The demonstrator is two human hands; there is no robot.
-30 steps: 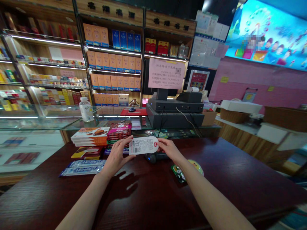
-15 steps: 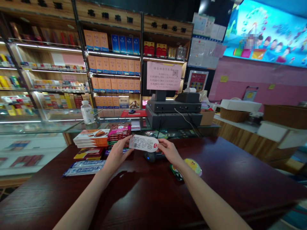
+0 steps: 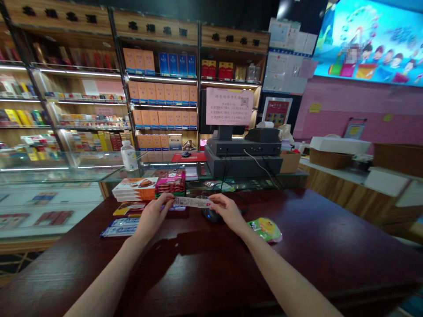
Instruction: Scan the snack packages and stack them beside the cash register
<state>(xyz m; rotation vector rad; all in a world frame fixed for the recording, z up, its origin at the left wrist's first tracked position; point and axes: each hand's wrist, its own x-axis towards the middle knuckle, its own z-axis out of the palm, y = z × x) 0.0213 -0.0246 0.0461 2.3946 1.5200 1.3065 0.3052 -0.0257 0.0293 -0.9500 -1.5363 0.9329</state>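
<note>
Between the hands (image 3: 152,216), the packet (image 3: 192,202) looks illegible.

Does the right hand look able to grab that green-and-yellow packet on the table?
Probably yes: the packet lies beside the right forearm with nothing visible on top, though the right hand would likely need to release the white card first.
</note>
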